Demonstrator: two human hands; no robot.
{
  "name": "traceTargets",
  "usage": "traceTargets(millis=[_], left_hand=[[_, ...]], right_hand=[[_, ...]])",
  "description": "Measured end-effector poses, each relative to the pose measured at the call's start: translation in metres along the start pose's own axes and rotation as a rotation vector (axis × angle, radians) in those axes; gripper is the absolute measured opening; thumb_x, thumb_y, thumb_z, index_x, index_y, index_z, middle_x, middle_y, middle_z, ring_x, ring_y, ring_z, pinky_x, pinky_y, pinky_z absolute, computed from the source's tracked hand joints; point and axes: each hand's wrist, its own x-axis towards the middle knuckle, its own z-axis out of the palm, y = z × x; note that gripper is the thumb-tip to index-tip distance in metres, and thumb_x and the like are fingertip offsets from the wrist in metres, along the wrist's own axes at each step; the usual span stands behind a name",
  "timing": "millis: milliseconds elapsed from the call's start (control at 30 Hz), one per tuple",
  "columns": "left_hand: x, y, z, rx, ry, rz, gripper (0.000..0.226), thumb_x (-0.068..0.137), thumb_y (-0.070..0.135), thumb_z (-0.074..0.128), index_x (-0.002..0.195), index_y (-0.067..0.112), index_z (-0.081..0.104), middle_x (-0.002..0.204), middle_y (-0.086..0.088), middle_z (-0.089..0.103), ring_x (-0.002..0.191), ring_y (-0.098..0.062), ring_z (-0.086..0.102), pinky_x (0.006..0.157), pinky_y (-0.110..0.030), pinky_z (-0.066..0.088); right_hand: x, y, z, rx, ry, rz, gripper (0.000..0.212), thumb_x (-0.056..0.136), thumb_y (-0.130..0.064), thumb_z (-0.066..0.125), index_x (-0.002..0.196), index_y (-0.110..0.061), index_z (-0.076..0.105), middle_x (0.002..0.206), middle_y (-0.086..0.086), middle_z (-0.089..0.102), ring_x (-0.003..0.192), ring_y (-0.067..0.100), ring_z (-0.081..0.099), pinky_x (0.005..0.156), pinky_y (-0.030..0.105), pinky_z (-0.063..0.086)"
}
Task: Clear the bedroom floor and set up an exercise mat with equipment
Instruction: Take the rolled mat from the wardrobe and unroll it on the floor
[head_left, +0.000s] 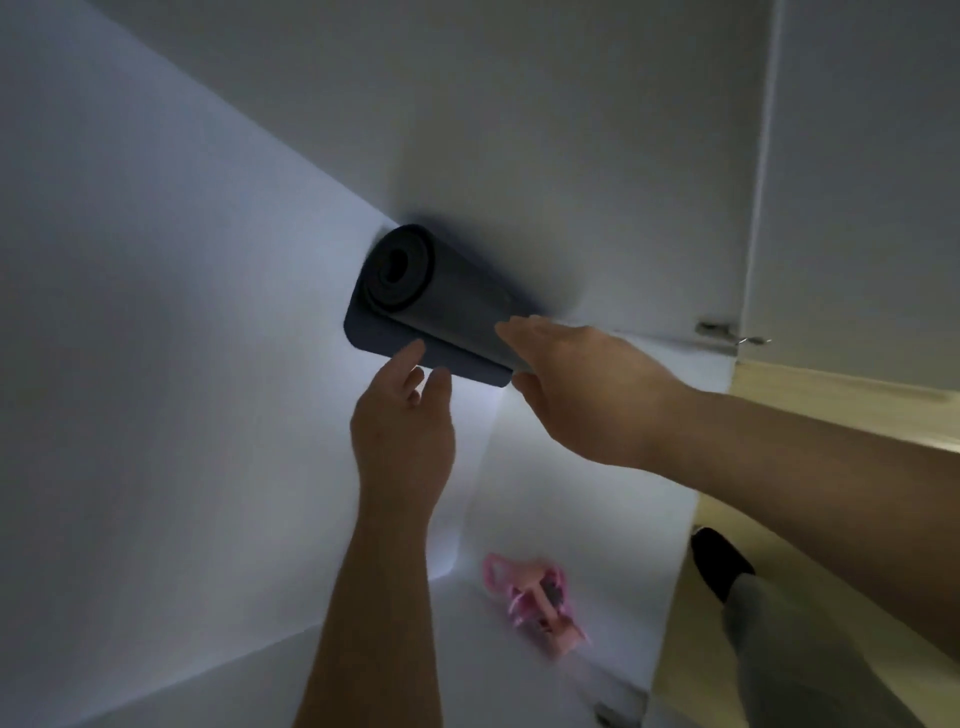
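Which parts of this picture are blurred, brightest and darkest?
Head view: the pink item low down is smeared by blur; the brightest patch sits on the white panel just below the rolled mat; the deepest shadow hugs the wall behind the mat; the left hand and right hand are fairly sharp.
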Motion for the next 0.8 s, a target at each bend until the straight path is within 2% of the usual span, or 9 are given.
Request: traceTargets(millis=[100,267,333,433,500,567,667,733,800], left_hand=[[0.051,-0.028,0.015,0.066,-0.044,0.038,0.04,0.098,0.029,0.055,0.135,0.016,0.061,0.132,0.003,0.063,0.12,-0.017,0.058,0.096,-0.028,0.045],[0.126,-0.056,0.043,0.17,-0.034,0.097,0.053,0.101,0.037,0.05,0.146,0.009,0.049,0.148,-0.01,0.051,0.135,-0.026,0.047,0.112,-0.039,0.04],[0.157,-0.065,0.049,0.21,-0.017,0.096,0.059,0.1,0.043,0.048,0.144,0.004,0.05,0.146,-0.015,0.052,0.134,-0.031,0.048,0.112,-0.04,0.038],[0.209,-0.086,0.057,0.247,0.018,0.075,0.076,0.088,0.059,0.04,0.13,-0.001,0.059,0.127,-0.021,0.062,0.119,-0.039,0.057,0.103,-0.05,0.046],[0.239,-0.096,0.06,0.294,0.03,0.013,0.079,0.088,0.063,0.04,0.132,-0.001,0.056,0.127,-0.022,0.061,0.118,-0.04,0.057,0.103,-0.051,0.046],[0.264,-0.1,0.062,0.333,0.025,-0.047,0.081,0.094,0.063,0.044,0.141,-0.002,0.045,0.138,-0.023,0.052,0.128,-0.041,0.049,0.109,-0.05,0.04],[0.298,-0.104,0.066,0.207,0.038,-0.191,0.096,0.087,0.072,0.05,0.15,0.002,0.032,0.15,-0.02,0.043,0.137,-0.038,0.043,0.113,-0.048,0.037],[0.314,-0.106,0.071,0.131,0.046,-0.308,0.107,0.077,0.082,0.051,0.151,0.005,0.035,0.149,-0.016,0.046,0.136,-0.036,0.046,0.111,-0.045,0.039],[0.32,-0.104,0.075,0.159,-0.012,-0.349,0.112,0.071,0.086,0.049,0.149,0.006,0.041,0.147,-0.014,0.05,0.132,-0.035,0.05,0.109,-0.045,0.041]], right_hand=[[0.032,-0.007,0.022,0.031,0.002,0.032,0.052,0.107,-0.026,0.044,0.157,-0.021,0.027,0.154,0.001,0.043,0.133,0.023,0.05,0.107,0.036,0.044],[0.082,-0.017,0.054,0.048,-0.01,0.028,0.055,0.104,-0.014,0.049,0.155,-0.022,0.03,0.147,0.0,0.048,0.125,0.022,0.055,0.102,0.035,0.048],[0.098,-0.019,0.06,0.036,-0.013,0.015,0.06,0.103,-0.012,0.051,0.156,-0.022,0.027,0.15,0.0,0.046,0.128,0.022,0.053,0.104,0.036,0.047],[0.122,-0.019,0.072,0.032,-0.006,0.014,0.056,0.104,-0.015,0.049,0.156,-0.022,0.028,0.153,0.002,0.043,0.133,0.024,0.049,0.108,0.039,0.044],[0.135,-0.018,0.079,0.026,-0.006,0.01,0.058,0.105,-0.016,0.048,0.157,-0.021,0.025,0.158,0.002,0.037,0.14,0.024,0.043,0.113,0.038,0.039],[0.141,-0.015,0.085,0.015,-0.003,0.005,0.057,0.104,-0.016,0.047,0.157,-0.02,0.025,0.157,0.002,0.038,0.14,0.023,0.042,0.112,0.037,0.039],[0.144,-0.012,0.092,0.005,-0.016,0.008,0.06,0.105,-0.02,0.046,0.159,-0.022,0.019,0.158,-0.002,0.035,0.139,0.021,0.042,0.108,0.032,0.037],[0.143,-0.01,0.094,0.002,-0.03,0.002,0.06,0.106,-0.025,0.043,0.16,-0.024,0.016,0.161,-0.004,0.031,0.14,0.018,0.04,0.108,0.03,0.035],[0.142,-0.006,0.094,-0.001,-0.031,0.008,0.06,0.107,-0.028,0.043,0.16,-0.024,0.015,0.163,-0.006,0.028,0.142,0.017,0.038,0.109,0.029,0.034]])
